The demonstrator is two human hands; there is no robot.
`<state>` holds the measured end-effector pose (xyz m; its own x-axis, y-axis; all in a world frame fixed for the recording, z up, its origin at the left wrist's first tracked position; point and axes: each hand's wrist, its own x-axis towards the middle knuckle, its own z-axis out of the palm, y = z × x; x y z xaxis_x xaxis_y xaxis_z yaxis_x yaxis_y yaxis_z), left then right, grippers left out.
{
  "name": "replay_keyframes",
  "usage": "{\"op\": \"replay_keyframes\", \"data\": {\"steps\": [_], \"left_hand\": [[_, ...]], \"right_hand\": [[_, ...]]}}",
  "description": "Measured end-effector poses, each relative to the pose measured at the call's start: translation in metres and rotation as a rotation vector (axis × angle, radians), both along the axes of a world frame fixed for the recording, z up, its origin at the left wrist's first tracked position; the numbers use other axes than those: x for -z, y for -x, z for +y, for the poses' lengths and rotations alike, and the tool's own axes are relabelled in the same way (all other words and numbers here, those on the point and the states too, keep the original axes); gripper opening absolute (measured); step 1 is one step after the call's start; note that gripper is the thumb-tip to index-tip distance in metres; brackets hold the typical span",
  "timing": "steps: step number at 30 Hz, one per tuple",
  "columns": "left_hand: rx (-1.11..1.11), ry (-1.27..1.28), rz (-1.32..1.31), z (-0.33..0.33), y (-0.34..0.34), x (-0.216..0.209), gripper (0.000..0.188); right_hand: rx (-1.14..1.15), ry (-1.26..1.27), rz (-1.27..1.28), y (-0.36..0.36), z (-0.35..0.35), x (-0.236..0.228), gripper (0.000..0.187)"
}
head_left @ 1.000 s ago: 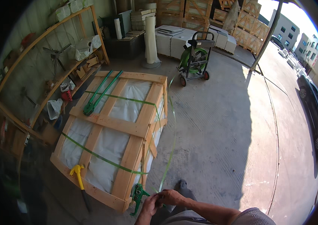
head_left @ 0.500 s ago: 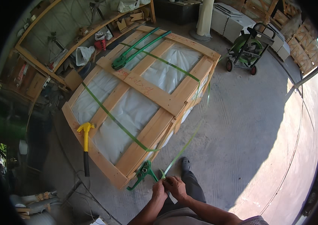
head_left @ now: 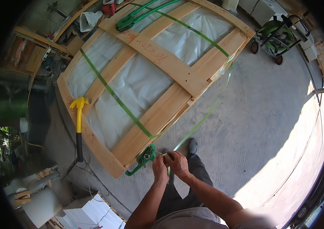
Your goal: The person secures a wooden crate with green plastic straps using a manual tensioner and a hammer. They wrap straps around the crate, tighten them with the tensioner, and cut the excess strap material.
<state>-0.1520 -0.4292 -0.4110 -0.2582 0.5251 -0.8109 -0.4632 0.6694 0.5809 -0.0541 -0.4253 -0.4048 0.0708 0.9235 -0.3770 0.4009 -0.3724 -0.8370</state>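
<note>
We have a thin green strap (head_left: 193, 131) right in front of us, low in the middle, and it runs from our fingers across the air toward 1 o'clock. Our hands are close together, both pinched on it: the left hand (head_left: 160, 168) and the right hand (head_left: 179, 165). At 9 o'clock, just beside our left hand, is a green metal tool (head_left: 143, 158), near the close corner of a big wooden crate (head_left: 169, 68). We cannot tell if the hand touches it. The crate fills 11 to 12 o'clock, with white plastic showing between its boards. Two green bands (head_left: 112, 92) cross its top. A yellow hammer (head_left: 79, 118) lies on its edge at 10 o'clock, with the black handle poking out. A long green tool (head_left: 126, 23) rests on top between 11 and 12 o'clock. On the floor (head_left: 223, 149), at 1 o'clock, we see a wheeled cart (head_left: 278, 36). White boxes (head_left: 91, 212) sit at 8 o'clock.
</note>
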Motion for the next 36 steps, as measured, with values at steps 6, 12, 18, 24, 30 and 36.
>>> {"op": "replay_keyframes", "data": {"steps": [6,12,18,24,30,36], "left_hand": [[0.716,-0.175,0.917,0.024,0.039,0.046,0.034],[1.219,0.033,1.316,0.034,0.049,0.057,0.034],[1.235,-0.028,1.340,0.029,0.058,0.067,0.030],[1.168,-0.135,1.528,0.025,0.061,0.073,0.027],[1.050,-0.380,1.737,0.021,0.068,0.094,0.026],[1.072,-0.397,1.721,0.020,0.069,0.095,0.031]], "right_hand": [[0.224,0.294,0.414,0.011,0.047,0.055,0.035],[0.189,0.429,0.412,0.025,0.068,0.076,0.033],[0.244,0.505,0.489,0.030,0.073,0.074,0.030],[0.229,0.529,0.473,0.029,0.075,0.083,0.028],[0.255,0.538,0.463,0.031,0.075,0.087,0.026],[0.219,0.518,0.419,0.036,0.074,0.091,0.025]]}}
